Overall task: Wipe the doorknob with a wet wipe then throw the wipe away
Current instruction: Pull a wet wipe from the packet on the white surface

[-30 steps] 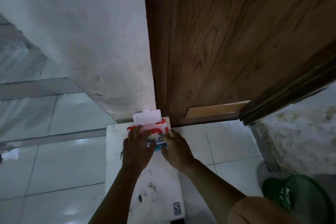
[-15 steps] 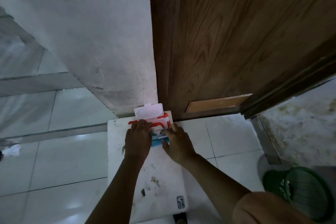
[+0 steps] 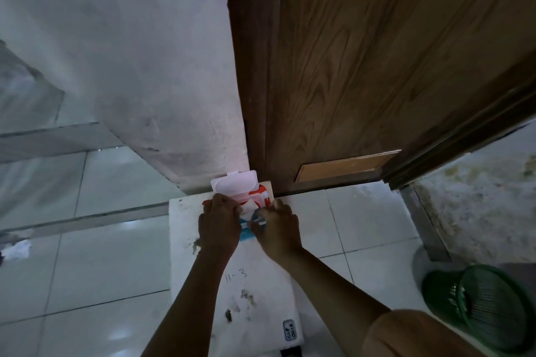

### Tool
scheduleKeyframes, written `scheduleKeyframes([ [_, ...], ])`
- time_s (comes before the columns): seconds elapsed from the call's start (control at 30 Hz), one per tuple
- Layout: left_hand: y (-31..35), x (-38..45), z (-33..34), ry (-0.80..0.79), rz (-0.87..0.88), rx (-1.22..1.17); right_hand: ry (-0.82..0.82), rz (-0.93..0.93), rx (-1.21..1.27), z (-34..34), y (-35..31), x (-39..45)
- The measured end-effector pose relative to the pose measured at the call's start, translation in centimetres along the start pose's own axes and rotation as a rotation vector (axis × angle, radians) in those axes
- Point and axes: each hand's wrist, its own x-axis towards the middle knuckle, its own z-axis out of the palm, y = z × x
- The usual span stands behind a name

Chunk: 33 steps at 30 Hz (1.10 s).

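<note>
Two large surfaces fill the view: a grey wall (image 3: 121, 66) on the left and a brown wooden door (image 3: 362, 66) on the right, with no doorknob to be seen. Below them a white board (image 3: 261, 284) is laid across the tiled floor (image 3: 87, 255), and a green basket (image 3: 487, 307) is seen at the lower right, well apart from the hands. At the board's far end, near the door's foot, the wipe pack (image 3: 255, 200) lies with its lid (image 3: 234, 185) flipped open, its long axis apparently running away from the person. The pack is pressed down by the left hand (image 3: 219, 224), while the fingers of the right hand (image 3: 278, 230) are pinched at the opening. Whether a wipe is gripped there cannot be told. An upward pull by the right hand is judged to be called for.
</note>
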Motion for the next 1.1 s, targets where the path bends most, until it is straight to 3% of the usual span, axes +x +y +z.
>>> scheduleKeyframes([
  [0.37,-0.2,-1.2,-0.1,0.016,0.038,-0.067,0.042,0.087,0.065,-0.9,-0.6,0.4],
  [0.53,0.7,-1.4,-0.4,0.029,-0.036,-0.042,0.034,0.06,0.152,-2.5,-1.1,-0.3],
  [0.8,2.7,-2.7,-1.8,0.046,-0.022,0.005,0.115,0.058,0.283,-8.6,0.5,-1.5],
  [0.9,5.5,-3.5,-3.2,0.078,0.082,0.058,0.182,0.036,0.369,-12.0,1.1,-2.1],
  [1.1,15.4,-5.7,-6.3,0.044,0.293,-0.384,0.233,0.012,0.487,-20.4,2.4,-3.6],
])
